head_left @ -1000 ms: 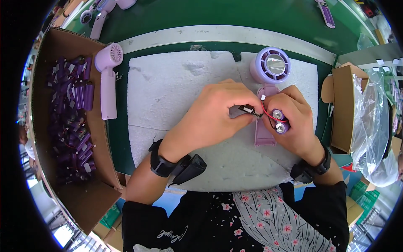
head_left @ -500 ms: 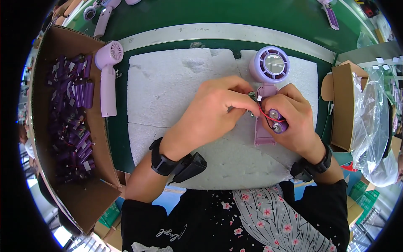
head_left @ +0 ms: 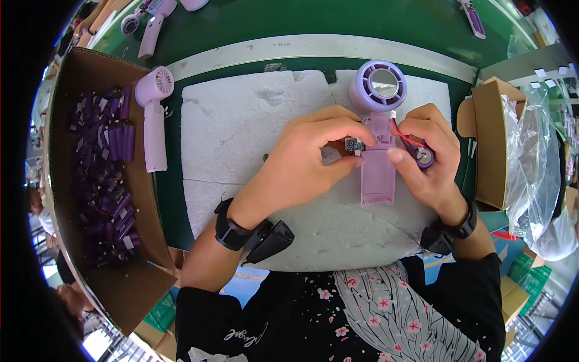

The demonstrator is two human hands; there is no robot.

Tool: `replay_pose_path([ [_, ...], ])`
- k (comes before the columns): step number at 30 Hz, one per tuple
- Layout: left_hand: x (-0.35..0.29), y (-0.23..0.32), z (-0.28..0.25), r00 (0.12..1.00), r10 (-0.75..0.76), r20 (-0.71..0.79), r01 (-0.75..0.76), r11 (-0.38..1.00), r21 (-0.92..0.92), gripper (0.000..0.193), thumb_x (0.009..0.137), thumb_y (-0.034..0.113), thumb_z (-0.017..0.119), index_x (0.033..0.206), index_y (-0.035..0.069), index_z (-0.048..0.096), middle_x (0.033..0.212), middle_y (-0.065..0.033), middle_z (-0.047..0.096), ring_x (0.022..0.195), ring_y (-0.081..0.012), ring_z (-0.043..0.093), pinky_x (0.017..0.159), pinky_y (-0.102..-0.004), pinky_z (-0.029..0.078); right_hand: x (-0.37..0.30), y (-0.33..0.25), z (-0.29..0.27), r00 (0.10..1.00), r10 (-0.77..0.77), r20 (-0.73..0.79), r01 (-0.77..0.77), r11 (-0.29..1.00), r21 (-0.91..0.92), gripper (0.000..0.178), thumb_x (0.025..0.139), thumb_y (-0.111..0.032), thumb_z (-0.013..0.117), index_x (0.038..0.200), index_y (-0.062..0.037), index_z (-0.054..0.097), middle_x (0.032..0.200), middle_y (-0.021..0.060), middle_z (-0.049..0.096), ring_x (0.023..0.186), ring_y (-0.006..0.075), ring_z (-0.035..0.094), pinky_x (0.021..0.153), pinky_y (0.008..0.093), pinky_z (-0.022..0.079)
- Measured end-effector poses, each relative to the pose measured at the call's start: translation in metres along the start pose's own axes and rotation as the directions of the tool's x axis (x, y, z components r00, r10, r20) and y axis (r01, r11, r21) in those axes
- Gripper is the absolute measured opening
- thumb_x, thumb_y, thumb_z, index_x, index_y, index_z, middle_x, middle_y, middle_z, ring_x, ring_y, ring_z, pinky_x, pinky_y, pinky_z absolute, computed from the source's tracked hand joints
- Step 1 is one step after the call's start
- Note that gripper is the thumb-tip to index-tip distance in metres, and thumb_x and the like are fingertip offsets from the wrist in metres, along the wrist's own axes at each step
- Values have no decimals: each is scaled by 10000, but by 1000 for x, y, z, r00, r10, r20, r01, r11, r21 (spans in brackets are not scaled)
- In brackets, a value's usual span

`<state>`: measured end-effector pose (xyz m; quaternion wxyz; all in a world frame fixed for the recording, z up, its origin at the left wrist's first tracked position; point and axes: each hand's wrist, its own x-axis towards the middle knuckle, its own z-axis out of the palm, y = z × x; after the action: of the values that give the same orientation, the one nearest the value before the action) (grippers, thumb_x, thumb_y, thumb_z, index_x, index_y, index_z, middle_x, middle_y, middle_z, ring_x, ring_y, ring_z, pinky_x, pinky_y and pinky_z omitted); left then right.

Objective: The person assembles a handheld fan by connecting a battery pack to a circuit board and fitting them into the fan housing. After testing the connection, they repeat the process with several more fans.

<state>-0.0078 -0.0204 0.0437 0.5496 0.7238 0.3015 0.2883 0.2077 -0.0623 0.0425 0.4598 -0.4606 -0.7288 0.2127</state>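
A green table (head_left: 338,27) was spread beneath and beyond both hands. Well off to the left of the grips, a long cardboard box (head_left: 123,295) had been filled with loose purple battery packs (head_left: 99,199), apparently so that they could be reached from the side. Under the hands, a white foam pad (head_left: 229,151) was laid, probably as a cushion against scratches. Well to the right, a smaller carton (head_left: 490,145) was placed. A whole lilac fan (head_left: 155,136) was propped along the long box's near edge, left of the left hand.

Between the two grips, a second fan's open handle (head_left: 378,178) was laid hollow side up, its round head (head_left: 378,84) pointed away beyond the fingers; by this, the cavity was likely left exposed. By the left hand (head_left: 316,151), thumb and fingertips brought nearly together, a small circuit board (head_left: 354,146) was pinched just beside the handle. By the right hand (head_left: 431,154), fingers curled, a purple battery (head_left: 425,158) was held clear of the hollow; whether the handle was touched by its thumb could not be told. Beyond those fingers, a red lead (head_left: 401,133) was ended by a tiny white plug (head_left: 392,114).
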Motion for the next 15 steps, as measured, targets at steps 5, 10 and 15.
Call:
replay_pose_path([
  [5, -1, -3, 0, 998, -66, 12, 67, 990, -122, 275, 763, -116, 696, 1009, 2, 661, 1036, -62, 634, 953, -154, 624, 842, -282, 529, -3, 3, 1, 1000, -29, 12, 29, 999, -18, 205, 757, -37, 772, 941, -18, 685, 880, 105, 576, 712, 187, 565, 594, 279, 450],
  [10, -1, -9, 1, 997, -38, -62, 30, 993, -118, 239, 757, -26, 725, 986, 22, 677, 944, -59, 682, 806, -133, 640, 723, -264, 540, -5, 2, 1, 997, -66, 47, 67, 998, -9, 176, 754, -21, 747, 921, -21, 691, 900, 105, 563, 698, 165, 542, 578, 251, 425],
  [15, -1, -7, 1, 997, -79, -14, 77, 989, -123, 196, 787, 23, 735, 975, 8, 682, 906, -52, 674, 761, -113, 616, 704, -253, 531, -5, 4, 2, 988, -97, 123, 103, 994, -42, 172, 726, -8, 764, 888, -39, 714, 905, 87, 556, 683, 156, 556, 552, 253, 434],
])
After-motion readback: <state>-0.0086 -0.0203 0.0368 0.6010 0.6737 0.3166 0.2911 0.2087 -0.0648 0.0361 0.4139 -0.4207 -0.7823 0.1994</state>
